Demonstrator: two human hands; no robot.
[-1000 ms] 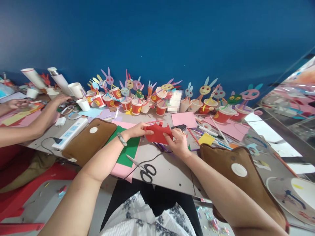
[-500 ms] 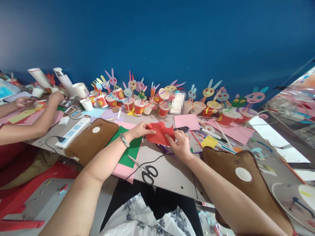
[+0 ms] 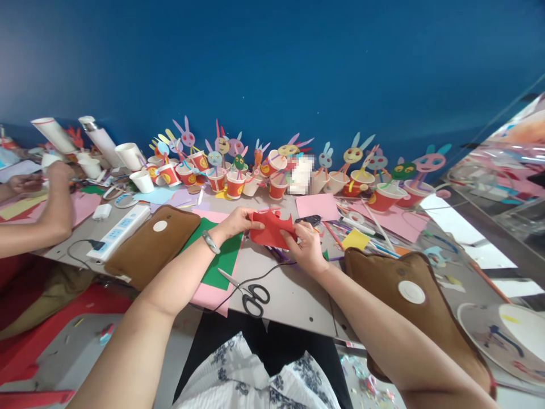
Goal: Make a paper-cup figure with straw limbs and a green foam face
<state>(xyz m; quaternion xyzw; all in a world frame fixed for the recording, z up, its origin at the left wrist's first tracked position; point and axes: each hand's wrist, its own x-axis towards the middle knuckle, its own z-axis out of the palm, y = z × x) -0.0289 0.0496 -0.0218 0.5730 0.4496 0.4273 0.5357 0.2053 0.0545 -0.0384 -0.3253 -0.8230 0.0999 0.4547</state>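
A piece of red paper (image 3: 271,230) with an uneven top edge is held up over the table between both hands. My left hand (image 3: 238,222) pinches its left side, thumb in front. On the right side my right hand (image 3: 305,244) grips it, thumb against the face and fingers curled behind. Below the paper lie black-handled scissors (image 3: 251,295), blades slightly apart, with a dark cord crossing them. Green paper (image 3: 221,255) rests on pink paper (image 3: 213,298) beneath my left forearm.
Red and white paper cups (image 3: 235,184) with paper rabbit figures line the blue wall. Brown hot-water bags (image 3: 147,250) flank my arms. A white power strip (image 3: 121,233) sits left. Pens and scraps (image 3: 368,230) lie right. A co-worker's arm (image 3: 55,210) reaches in at left.
The red paper has buckled slightly and its top edge tilts differently between my hands. The view has shifted a little, and the co-worker's hands at left have moved.
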